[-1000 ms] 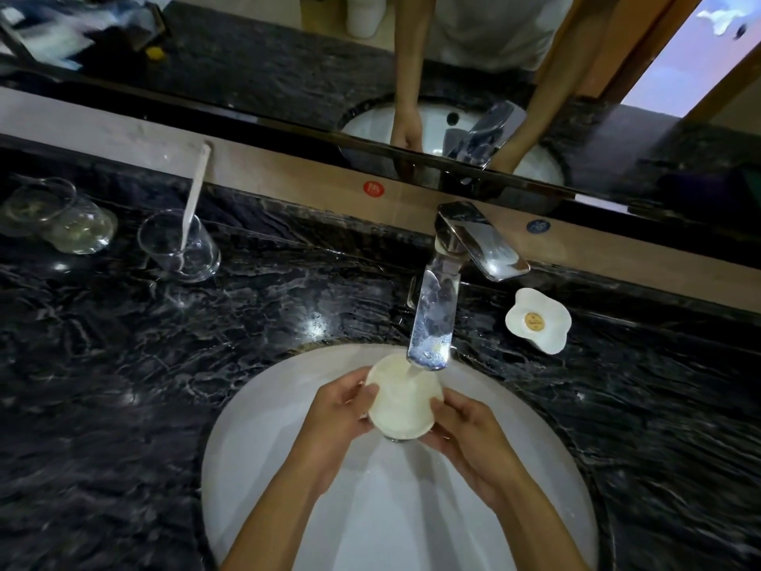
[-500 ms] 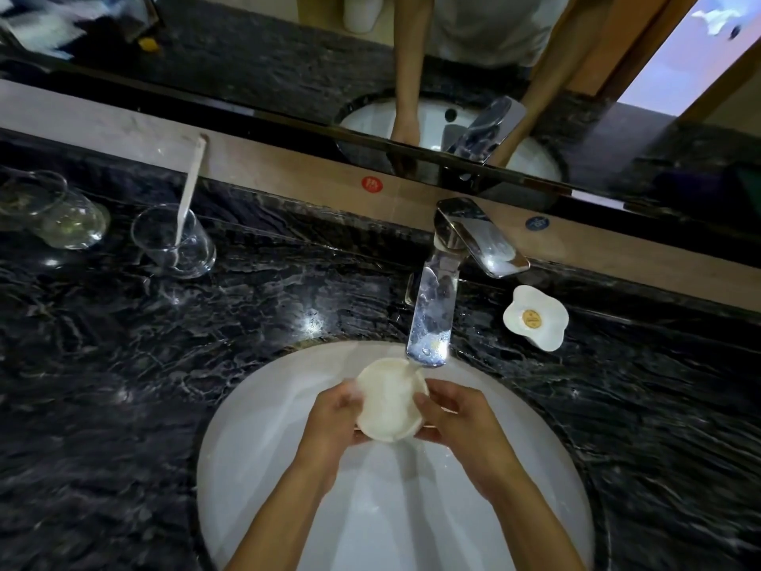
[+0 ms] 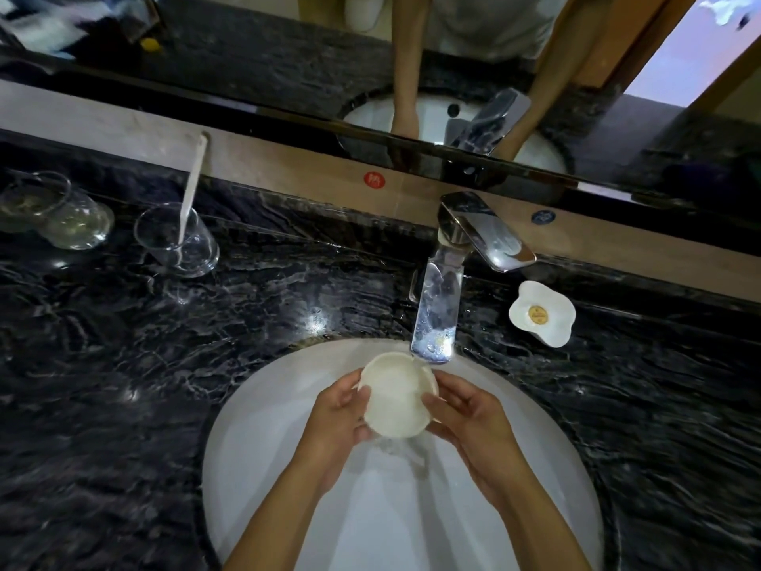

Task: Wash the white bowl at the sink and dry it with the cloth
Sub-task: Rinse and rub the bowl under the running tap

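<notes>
Head view: white bowl is small, round, matte off-white, with a thin rim and what looks like a small notch or chip at the upper right of the rim. It sits over the white sink basin, just below the chrome faucet spout, held between both hands. Its opening faces up and slightly toward the camera, rim tipped a little toward the spout. Being round, it has no clear long axis.

Left hand: grip is on the bowl's left side, thumb over the rim, fingers curled under. Right hand: grip on the right side, thumb tip on the rim edge, fingers beneath.

Hard to make out: the water stream itself is barely visible; there is only faint streaking and splash under the bowl. The bowl's underside and both sets of fingers beneath it are hidden. Forearms are cut off by the bottom edge. No drying cloth can be identified in this view.

Dark marbled surface surrounds the basin. On it: a clear glass with a white toothbrush standing in it, far left another glass lying on its side, and right of the faucet a white flower-shaped dish with a small gold disc in it. Mirror above reflects the arms and faucet.
</notes>
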`<state>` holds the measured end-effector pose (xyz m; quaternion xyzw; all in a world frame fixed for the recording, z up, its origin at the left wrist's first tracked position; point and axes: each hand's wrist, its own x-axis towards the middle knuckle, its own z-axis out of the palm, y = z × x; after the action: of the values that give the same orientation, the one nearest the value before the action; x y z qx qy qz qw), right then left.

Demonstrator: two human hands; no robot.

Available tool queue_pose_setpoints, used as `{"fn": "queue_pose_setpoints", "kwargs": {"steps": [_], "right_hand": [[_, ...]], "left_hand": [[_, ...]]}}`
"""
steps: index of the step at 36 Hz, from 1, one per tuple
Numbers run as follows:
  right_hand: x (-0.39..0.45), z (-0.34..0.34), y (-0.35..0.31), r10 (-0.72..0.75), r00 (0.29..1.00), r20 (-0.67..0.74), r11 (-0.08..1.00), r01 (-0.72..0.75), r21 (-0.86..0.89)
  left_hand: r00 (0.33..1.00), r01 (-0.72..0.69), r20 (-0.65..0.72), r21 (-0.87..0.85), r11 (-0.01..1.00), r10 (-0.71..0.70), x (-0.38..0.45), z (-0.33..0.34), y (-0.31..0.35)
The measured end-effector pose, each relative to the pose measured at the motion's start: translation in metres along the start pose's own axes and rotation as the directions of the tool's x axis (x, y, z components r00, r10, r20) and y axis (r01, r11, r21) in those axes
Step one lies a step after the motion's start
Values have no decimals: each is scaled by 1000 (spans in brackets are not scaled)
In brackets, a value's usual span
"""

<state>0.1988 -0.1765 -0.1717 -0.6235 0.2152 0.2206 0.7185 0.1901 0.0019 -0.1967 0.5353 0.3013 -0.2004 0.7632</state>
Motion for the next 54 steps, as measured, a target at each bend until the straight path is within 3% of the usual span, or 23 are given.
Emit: {"fn": "queue_pose_setpoints", "kwargs": {"steps": [5,10,16,20,25,31,39,46,54], "right_hand": [[5,-3,-7,96,995,11,995,-96,-26],[7,-9,0,217,972,96,964,-228,133],[6,-7,14,114,990,79,945,-133,298],[2,-5,8,25,999,32,965,-32,262],[-3,-3,-8,-57,998,0,996,57,69],[3,2,-17,-62,997,-43,990,56,-129],[3,-3,1,88,994,60,994,-91,51],[-2,3,9,-29,999,-28,974,35,223],[-7,7,-3,-121,991,-63,992,118,-39]], "left_hand": [[999,39,32,26,999,-40,-3,3,-1],[1000,-22,7,64,998,21,-6,2,7],[992,-116,61,60,991,113,-7,-1,10],[991,-88,96,-54,995,93,-2,-3,3],[997,1,75,-151,989,11,1,0,-5],[999,8,51,-27,1000,-6,0,4,-8],[983,-183,44,260,948,177,0,-1,8],[969,-239,107,154,959,224,-4,-7,7],[993,-73,97,107,992,63,-5,-2,-10]]}}
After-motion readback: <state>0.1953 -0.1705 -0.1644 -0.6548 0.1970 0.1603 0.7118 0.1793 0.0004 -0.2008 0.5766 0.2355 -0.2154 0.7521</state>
